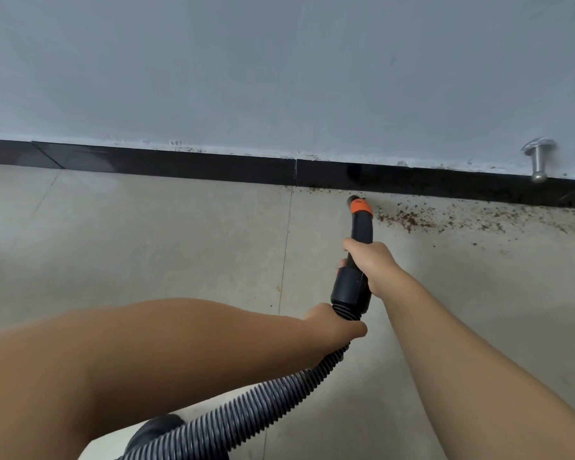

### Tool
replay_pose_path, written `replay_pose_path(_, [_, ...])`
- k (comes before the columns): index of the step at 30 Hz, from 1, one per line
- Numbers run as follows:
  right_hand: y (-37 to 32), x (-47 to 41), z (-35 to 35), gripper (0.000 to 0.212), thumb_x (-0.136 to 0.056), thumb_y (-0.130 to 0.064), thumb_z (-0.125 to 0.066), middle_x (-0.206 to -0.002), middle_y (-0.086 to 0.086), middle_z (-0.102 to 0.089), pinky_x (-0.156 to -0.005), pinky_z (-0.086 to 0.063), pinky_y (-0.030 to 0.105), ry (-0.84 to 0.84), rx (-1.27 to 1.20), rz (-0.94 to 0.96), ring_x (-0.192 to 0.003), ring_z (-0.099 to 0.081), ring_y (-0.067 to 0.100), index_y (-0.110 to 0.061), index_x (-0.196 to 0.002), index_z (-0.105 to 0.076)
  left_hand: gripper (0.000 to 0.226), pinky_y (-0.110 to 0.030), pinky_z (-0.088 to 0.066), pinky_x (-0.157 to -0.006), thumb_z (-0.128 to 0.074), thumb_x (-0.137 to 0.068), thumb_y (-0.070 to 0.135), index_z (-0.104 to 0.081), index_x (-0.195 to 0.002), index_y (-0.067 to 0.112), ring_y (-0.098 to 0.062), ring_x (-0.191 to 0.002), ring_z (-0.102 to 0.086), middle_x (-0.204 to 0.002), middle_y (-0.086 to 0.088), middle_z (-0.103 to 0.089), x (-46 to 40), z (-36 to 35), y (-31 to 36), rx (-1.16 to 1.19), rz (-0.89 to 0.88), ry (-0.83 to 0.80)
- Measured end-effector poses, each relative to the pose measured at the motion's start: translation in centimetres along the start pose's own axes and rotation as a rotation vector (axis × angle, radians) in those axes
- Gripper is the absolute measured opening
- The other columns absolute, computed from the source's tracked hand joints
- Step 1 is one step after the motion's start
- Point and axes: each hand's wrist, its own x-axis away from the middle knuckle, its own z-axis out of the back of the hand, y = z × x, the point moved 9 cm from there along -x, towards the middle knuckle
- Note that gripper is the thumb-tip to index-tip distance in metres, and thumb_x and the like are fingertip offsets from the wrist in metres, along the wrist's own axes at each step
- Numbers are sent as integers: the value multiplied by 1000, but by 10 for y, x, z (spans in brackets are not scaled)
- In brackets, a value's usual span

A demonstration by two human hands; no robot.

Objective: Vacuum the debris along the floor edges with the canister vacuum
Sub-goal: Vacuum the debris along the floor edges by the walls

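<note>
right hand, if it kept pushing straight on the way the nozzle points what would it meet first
Most likely the black baseboard. The right hand grips the vacuum nozzle, whose tip sits close to it at the left end of the brown debris. Depth is unclear.

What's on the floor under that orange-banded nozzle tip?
Brown debris lies scattered on the floor tiles by the nozzle, spreading right along the black baseboard. Anything directly beneath the tip is hidden.
</note>
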Motion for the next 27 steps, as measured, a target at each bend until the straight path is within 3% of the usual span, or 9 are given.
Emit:
replay_pose_path(6, [-7, -8, 22, 12, -87, -11, -59, -70, 10, -58, -53, -53, 30, -1, -79, -41, -58, -60, 24, -9, -91, -48, 26, -30, -47, -64, -64, -81, 17, -54, -103, 5, -20, -56, -49, -71, -7, -52, -9, -8, 20, -40, -28, 4])
replay_pose_path(11, [-10, -8, 3, 13, -87, -11, -59, -70, 9, -58, -47, -52, 27, -59, -65, -54, -57, -61, 23, -9, -94, -48, 32, -33, -48, -70, -65, -81, 18, -55, -108, 4, -25, -69, -51, -80, -10, -53, -10, 3, 16, -21, -33, 36])
replay_pose_path(16, [-13, -8, -25, 18, -86, -11, -59, -70, 9, -57, -53, -52, 29, -126, -23, -37, -59, -60, 24, -8, -101, -48, 23, -33, -46, -70, -64, -80, 19, -53, -99, 8, -26, -72, -50, -83, -11, -52, -9, 17, 5, 23, -26, 78])
replay_pose_path(27, [-16, -5, -79, 14, -85, -12, -59, -72, 9, -61, -56, -55, 31, -214, 84, 7, -59, -62, 23, -11, -95, -49, 20, -32, -45, -67, -63, -80, 17, -50, -93, 9, -24, -66, -49, -78, -10, -52, -6, 48, -15, 122, -3, 138])
